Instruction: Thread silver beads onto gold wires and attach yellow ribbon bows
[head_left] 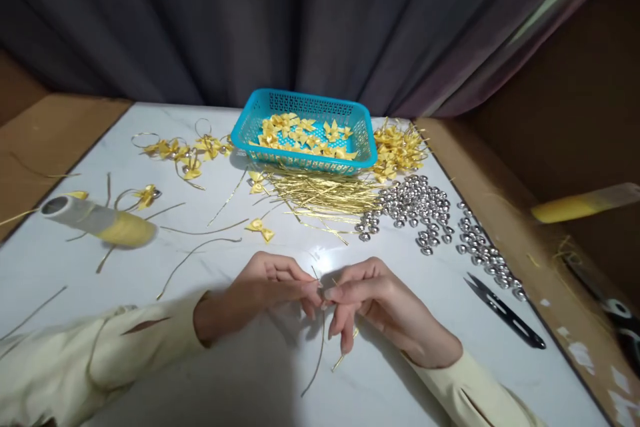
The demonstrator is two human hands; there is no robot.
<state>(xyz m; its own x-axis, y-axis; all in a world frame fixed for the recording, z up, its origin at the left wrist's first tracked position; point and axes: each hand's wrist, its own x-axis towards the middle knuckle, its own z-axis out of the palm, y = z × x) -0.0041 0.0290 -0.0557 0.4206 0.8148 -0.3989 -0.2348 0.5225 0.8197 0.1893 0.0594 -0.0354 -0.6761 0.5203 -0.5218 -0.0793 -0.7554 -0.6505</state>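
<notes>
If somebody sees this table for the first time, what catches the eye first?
Probably the blue basket of yellow bows at the far side of the table. Next, perhaps, the silvery pieces scattered nearer, to its right. Then the left hand and right hand, close together at the near middle, a thin strand hanging beneath.

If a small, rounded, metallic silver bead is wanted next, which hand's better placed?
Probably the right hand: the rounded silver beads lie ahead on its side, farther from the left hand. Both seem to pinch thin gold-toned wire, so the right may need freeing first.
</notes>
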